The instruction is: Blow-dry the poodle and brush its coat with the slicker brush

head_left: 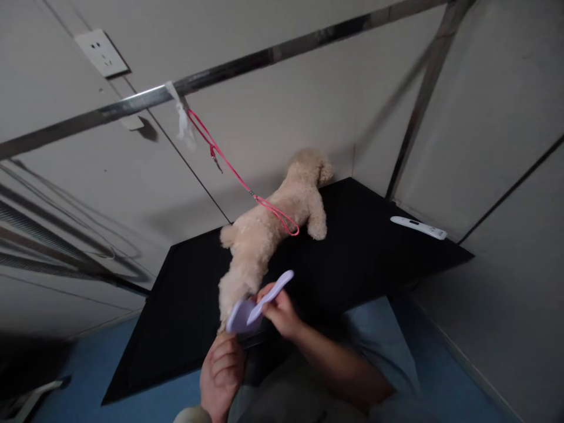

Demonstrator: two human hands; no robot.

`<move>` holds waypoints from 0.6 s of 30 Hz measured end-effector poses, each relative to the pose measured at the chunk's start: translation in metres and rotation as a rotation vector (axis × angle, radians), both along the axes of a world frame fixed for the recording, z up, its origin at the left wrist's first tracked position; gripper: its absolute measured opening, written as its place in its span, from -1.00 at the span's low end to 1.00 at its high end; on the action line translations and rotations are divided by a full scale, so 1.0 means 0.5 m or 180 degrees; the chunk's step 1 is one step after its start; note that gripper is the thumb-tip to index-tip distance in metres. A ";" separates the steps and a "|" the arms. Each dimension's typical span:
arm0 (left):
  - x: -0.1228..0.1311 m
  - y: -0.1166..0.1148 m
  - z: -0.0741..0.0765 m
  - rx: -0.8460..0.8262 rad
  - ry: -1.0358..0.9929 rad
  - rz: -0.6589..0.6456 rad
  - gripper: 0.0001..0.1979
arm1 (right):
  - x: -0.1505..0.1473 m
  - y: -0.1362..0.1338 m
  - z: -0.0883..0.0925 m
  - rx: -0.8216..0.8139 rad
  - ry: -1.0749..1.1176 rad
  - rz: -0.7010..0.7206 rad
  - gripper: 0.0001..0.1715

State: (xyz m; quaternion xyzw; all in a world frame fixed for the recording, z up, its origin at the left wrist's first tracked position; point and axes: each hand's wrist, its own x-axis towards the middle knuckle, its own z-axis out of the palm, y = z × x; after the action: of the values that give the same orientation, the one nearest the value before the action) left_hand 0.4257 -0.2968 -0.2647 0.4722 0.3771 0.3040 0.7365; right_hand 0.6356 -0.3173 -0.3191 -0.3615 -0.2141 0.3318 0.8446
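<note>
A cream curly-coated dog point(259, 226) stands on a black tabletop point(176, 329), its head turned away toward the wall. One hind leg point(238, 282) stretches back toward me. My left hand point(222, 367) is closed at the lower end of that leg, the paw hidden in the fingers. In my right hand point(282, 314) is a lavender slicker brush point(277, 292), gripped by its handle, the broad head against or very near the leg's lower fur. The bristles face away and cannot be seen.
A pink leash loop point(235, 173) hangs from a metal bar point(268, 57) and lies over the dog's back. White clippers point(418, 228) rest near the table's right edge. Pale walls stand behind and to the right, with a socket point(102, 53) at upper left. Grey hoses point(44, 235) are at left.
</note>
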 end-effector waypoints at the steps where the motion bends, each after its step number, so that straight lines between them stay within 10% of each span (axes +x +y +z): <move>1: -0.004 0.006 -0.002 -0.0001 0.0005 -0.0039 -0.30 | 0.011 0.004 0.001 -0.0062 -0.0046 0.0044 -0.39; 6: -0.030 0.042 -0.022 0.0161 0.0194 0.0056 -0.34 | 0.090 0.030 0.013 -0.0023 0.0306 -0.1000 -0.42; 10: -0.048 0.063 -0.027 0.0205 0.0499 0.0078 -0.44 | 0.102 0.049 0.027 0.0067 -0.0338 -0.0025 -0.38; 15: -0.064 0.097 -0.023 0.0249 0.0606 0.0127 -0.44 | 0.133 0.063 0.047 0.0076 -0.0035 -0.0666 -0.41; 18: -0.072 0.124 -0.022 0.0188 0.0781 -0.0240 -0.34 | 0.137 0.065 0.045 0.0129 -0.0352 -0.0042 -0.42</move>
State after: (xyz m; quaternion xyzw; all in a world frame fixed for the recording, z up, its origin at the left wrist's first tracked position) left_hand 0.3900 -0.2348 -0.2758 0.5413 0.4372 0.2270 0.6814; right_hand 0.7043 -0.2847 -0.2967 -0.3635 -0.2647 0.3013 0.8408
